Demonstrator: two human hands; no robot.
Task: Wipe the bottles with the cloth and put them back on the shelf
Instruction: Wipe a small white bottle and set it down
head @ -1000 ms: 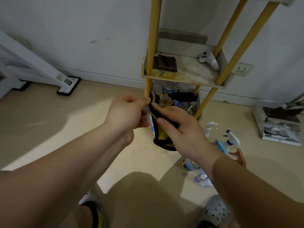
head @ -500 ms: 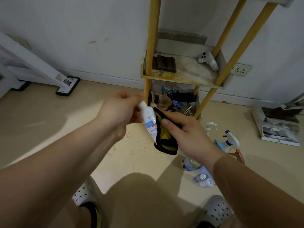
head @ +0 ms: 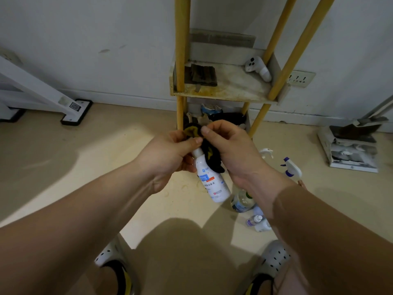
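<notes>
A white bottle with a blue and red label [head: 212, 184] hangs bottom-down and tilted right in front of me. My left hand [head: 170, 154] grips its neck. My right hand [head: 231, 152] holds a black and yellow cloth [head: 209, 154] pressed around the bottle's top; a fold of it shows above my left thumb. Behind stands the shelf [head: 225, 92] with yellow wooden posts. Its stained middle board carries a white bottle lying down [head: 258, 68] and a dark folded thing [head: 202, 74].
On the floor to the right lie a clear bottle [head: 242, 201], a small purple-labelled bottle [head: 258, 222], a spray bottle with a purple nozzle [head: 292, 167] and a white trigger head [head: 265, 152]. The shelf's bottom level is cluttered. A box [head: 350, 150] sits far right, a white frame's foot [head: 75, 111] at left.
The bottle has swung so its body now points down and right. My right hand has moved the cloth up from the bottle's body to its top.
</notes>
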